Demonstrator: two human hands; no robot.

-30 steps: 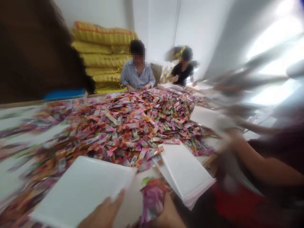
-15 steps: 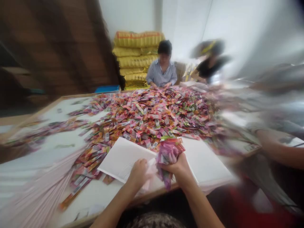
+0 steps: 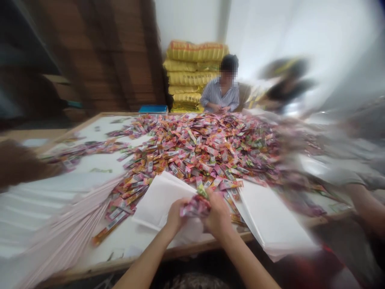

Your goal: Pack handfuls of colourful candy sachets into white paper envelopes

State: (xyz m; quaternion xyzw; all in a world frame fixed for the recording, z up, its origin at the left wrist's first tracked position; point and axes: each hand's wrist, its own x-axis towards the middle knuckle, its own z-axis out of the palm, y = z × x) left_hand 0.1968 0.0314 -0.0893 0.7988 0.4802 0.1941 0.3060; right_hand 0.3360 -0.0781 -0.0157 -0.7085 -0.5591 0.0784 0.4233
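Note:
My left hand [image 3: 177, 216] and my right hand [image 3: 218, 213] meet above the near edge of the table. A bunch of small pink and purple snack packets [image 3: 195, 207] is gripped between them, with a green-ended one on top. The left fingers are partly hidden behind the bunch; the right hand wraps its other side. Just behind and beside the left hand lies a white paper bag [image 3: 155, 200], its surface bent upward. A stack of white paper bags [image 3: 272, 214] sits to the right of my right hand, overhanging the table edge.
A large heap of colourful packets [image 3: 207, 148] covers the table's middle. Fanned white bags [image 3: 69, 224] lie at left. Across the table sits a person in a striped shirt [image 3: 221, 96], before yellow sacks [image 3: 192, 74]. Other people at right are blurred. A wooden rim [image 3: 186, 251] edges the table.
The view has turned left. My right hand has brought the packets toward my left hand, and both now hold the bunch. The loose white sheet at my left hand is less visible.

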